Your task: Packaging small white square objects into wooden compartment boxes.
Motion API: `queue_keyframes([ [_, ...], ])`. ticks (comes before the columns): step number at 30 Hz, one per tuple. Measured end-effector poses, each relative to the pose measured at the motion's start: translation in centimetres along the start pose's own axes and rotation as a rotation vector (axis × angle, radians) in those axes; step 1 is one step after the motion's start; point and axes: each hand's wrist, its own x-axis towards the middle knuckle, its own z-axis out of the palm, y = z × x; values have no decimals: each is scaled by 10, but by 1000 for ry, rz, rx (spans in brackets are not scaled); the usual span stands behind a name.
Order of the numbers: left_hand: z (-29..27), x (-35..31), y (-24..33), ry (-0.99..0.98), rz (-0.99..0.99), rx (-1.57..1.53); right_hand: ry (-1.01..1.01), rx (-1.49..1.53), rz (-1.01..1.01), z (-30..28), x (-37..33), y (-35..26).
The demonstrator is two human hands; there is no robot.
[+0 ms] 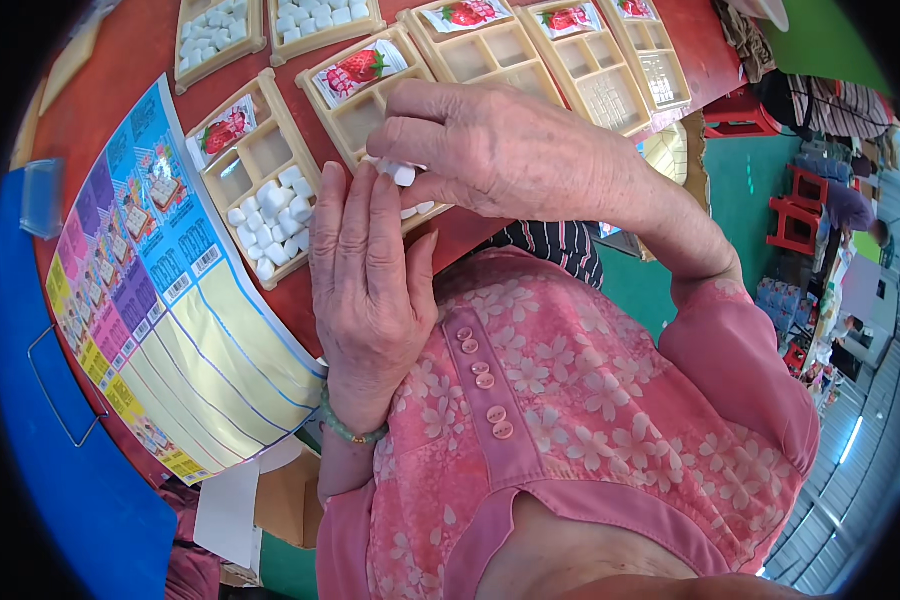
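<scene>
My right hand (500, 150) reaches in over a cream compartment tray (407, 48), its thumb and fingers closed around small white marshmallows (400, 173). Beside it, my left hand (365, 270) has its fingers stretched out, their tips by the same marshmallows at the tray's near end. A strawberry-printed sachet (360, 72) lies in this tray's far compartment. The near compartment is mostly hidden by my hands. Just left stands another tray (278, 110), with a strawberry sachet (222, 132) and a heap of white marshmallows (272, 222).
Trays with strawberry sachets stand at the far right, such as one tray (610, 95). Two marshmallow-filled trays (213, 70) sit at the far left. Printed card sheets (160, 270) cover the red table's (120, 110) left edge, beside a blue surface (30, 430).
</scene>
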Motion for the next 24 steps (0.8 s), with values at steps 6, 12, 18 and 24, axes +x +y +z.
queue_keyframes([
  [6, 1, 1, 0, -14, 3, 7, 22, 56, 36, -6, -5, 0],
  [12, -2, 0, 0, -18, 13, 23, 5, 69, 110, -22, -11, -1],
  [18, -3, 0, 1, -15, 16, 17, 71, 3, 92, -17, -15, 2],
  [24, -6, -3, 0, 73, 70, -18, 99, -54, 134, -14, -18, 0],
])
